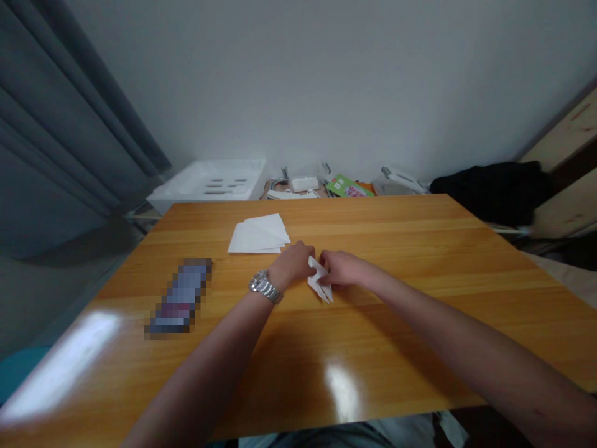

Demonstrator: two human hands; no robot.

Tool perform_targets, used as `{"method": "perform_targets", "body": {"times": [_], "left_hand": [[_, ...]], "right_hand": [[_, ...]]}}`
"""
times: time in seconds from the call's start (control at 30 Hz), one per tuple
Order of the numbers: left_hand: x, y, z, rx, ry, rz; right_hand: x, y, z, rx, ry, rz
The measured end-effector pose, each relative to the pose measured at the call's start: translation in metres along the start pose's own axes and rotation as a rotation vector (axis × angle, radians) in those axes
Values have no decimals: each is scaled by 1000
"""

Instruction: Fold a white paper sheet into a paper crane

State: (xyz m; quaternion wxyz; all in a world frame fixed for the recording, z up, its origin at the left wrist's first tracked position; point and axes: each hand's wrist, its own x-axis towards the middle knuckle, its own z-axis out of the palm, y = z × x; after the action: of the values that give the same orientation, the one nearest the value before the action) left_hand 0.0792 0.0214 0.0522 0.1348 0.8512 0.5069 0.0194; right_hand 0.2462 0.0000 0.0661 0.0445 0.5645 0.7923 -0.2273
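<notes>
Between my two hands is a small piece of folded white paper (319, 280), creased into several pointed flaps, just above the middle of the wooden table. My left hand (295, 261), with a metal watch (265, 287) on its wrist, grips the paper's left side with closed fingers. On the other side, my right hand (342, 267) pinches the paper's right edge between thumb and fingers. Some fingertips are hidden behind the paper. Beyond my left hand lies a loose stack of white paper sheets (259, 234).
A blurred-out flat device (180, 298) lies on the left of the wooden table (420, 236). Past the far edge stand a white plastic tray (214, 177), a green booklet (349, 185) and a black cloth (489, 190). A grey curtain (60, 118) hangs at left.
</notes>
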Motion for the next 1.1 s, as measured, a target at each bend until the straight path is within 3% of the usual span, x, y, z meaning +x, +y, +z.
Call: {"method": "perform_targets", "body": {"times": [0.17, 0.53, 0.8, 0.97, 1.1], "left_hand": [[-3, 0, -1, 4, -39, -5], [-14, -4, -3, -65, -49, 46], [-21, -13, 9, -187, -19, 35], [-30, -13, 18, -410, 93, 93], [-38, -8, 22, -449, 179, 77]], "right_hand": [[-9, -3, 3, 113, -53, 5], [-12, 8, 9, 190, 96, -66], [-6, 21, 22, 246, 228, -177], [-7, 24, 28, 391, 304, -186], [-10, 26, 33, 519, 332, -281]]}}
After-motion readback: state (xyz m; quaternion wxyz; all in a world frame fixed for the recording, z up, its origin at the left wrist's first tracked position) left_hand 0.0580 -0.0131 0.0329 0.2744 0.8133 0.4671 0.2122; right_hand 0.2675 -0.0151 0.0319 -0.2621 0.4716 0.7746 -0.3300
